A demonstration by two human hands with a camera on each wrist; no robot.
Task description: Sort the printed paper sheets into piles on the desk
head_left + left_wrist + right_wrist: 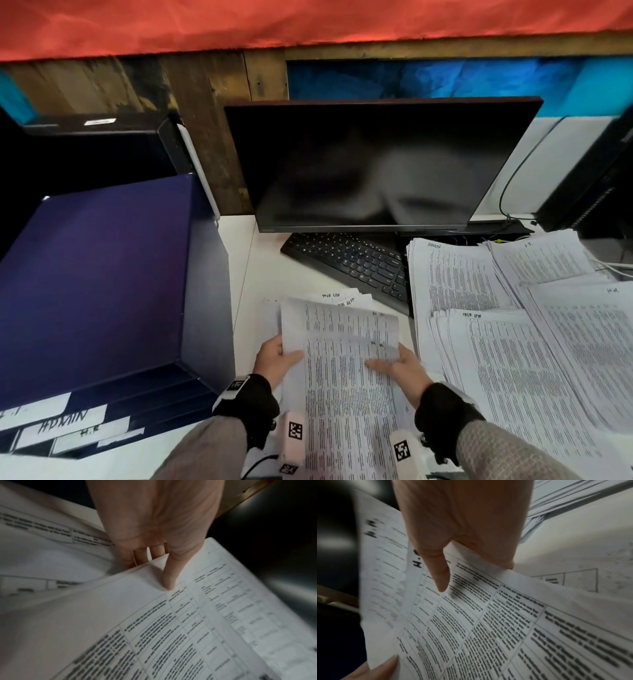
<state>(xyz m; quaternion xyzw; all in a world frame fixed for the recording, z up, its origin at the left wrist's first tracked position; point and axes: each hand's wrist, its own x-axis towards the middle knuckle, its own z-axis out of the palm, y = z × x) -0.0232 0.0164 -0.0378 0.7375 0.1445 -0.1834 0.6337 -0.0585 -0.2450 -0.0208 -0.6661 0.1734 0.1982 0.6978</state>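
Observation:
My left hand (pixel 279 354) grips the left edge of a small bundle of printed sheets (pixel 339 323) held above the desk. In the left wrist view its thumb (pixel 169 582) lies on top of that bundle (pixel 197 622), with the fingers underneath. My right hand (pixel 394 365) pinches the right edge of the front sheet (pixel 346 394). That sheet (pixel 488 615) has "H." handwritten at its top, and the right thumb (pixel 441 580) presses on it. Sorted piles lie to the right: one marked Admin (pixel 452 274), an I.T. pile (pixel 544 260), an H.R pile (pixel 596 335) and a Task List pile (pixel 507 373).
A dark monitor (pixel 373 164) and a black keyboard (pixel 349 263) stand behind the hands. A blue stacked file tray (pixel 102 281) with ADMIN and H.R labels fills the left. More Task List sheets (pixel 342 297) lie under the held bundle. A black computer tower (pixel 596 178) and cables sit at far right.

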